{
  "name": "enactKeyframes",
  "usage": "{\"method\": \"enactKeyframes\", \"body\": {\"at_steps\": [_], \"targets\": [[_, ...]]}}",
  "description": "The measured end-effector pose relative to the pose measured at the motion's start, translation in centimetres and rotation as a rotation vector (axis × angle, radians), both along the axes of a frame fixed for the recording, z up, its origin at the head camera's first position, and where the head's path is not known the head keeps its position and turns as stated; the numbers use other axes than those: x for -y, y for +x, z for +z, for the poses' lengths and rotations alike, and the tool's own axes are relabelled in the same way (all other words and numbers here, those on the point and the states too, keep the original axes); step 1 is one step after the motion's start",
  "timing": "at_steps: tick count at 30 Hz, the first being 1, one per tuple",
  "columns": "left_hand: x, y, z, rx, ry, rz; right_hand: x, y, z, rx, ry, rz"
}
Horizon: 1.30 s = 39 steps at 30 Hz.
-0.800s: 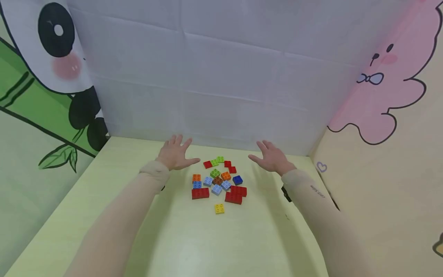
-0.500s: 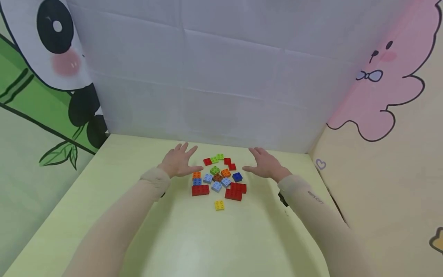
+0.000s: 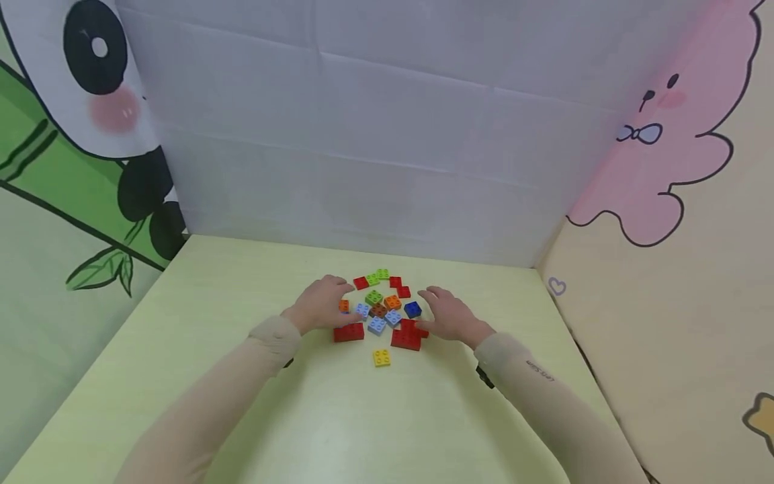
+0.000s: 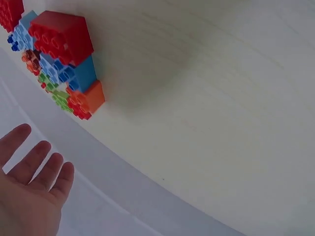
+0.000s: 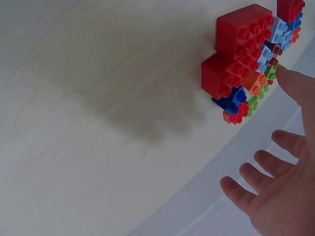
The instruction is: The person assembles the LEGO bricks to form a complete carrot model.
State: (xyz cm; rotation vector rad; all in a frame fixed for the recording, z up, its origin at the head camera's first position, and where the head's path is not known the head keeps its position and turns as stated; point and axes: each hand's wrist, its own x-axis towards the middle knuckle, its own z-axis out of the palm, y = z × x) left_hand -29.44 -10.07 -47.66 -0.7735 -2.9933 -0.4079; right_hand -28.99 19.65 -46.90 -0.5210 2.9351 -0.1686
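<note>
Because the table (image 3: 338,417) looked smooth and flat, anything bumped on it would probably slide. The left sleeve (image 3: 211,403) and right sleeve (image 3: 547,396) stretched over its near part, and a wrist dropped too low might have dragged a cuff through the pieces. The brick cluster (image 3: 378,310) lay between the hands, towards the far side; squeezed unevenly from both flanks, it could have buckled and scattered. The left hand (image 3: 322,304) hung over its left side, fingers loosely bent and gripping nothing; the right hand (image 3: 449,314) stood opposite, fingers spread apart, likewise holding nothing. Whether either thumb touched a brick could not be told. The red pair (image 3: 406,338) sat beneath the right thumb, where a careless press might have shoved it into its neighbours. The left red brick (image 3: 349,333) ran the same risk from the left thumb. Behind it stood the blue brick (image 4: 83,74) and orange brick (image 4: 92,98), partly covered in the head view, so they could be knocked unseen. The yellow brick (image 3: 381,357), apart on the near side, might be missed by both hands.
</note>
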Motion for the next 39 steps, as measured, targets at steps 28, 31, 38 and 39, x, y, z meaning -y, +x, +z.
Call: {"method": "enactKeyframes", "body": {"at_steps": [28,31,38,39], "targets": [[-6.1,5.6,-4.6,0.265,0.29,-0.037,-0.1,2.5,-2.3,0.048,-0.118,0.007],[-6.2,5.6,-4.9,0.26,0.282,-0.038,-0.1,2.7,-2.1,0.062,-0.137,0.01],[-6.4,5.7,-5.1,0.287,0.255,-0.032,-0.3,2.9,-2.4,0.061,-0.131,0.02],[-6.4,5.7,-5.1,0.285,0.257,-0.04,-0.3,2.9,-2.4,0.058,-0.133,0.023]]}}
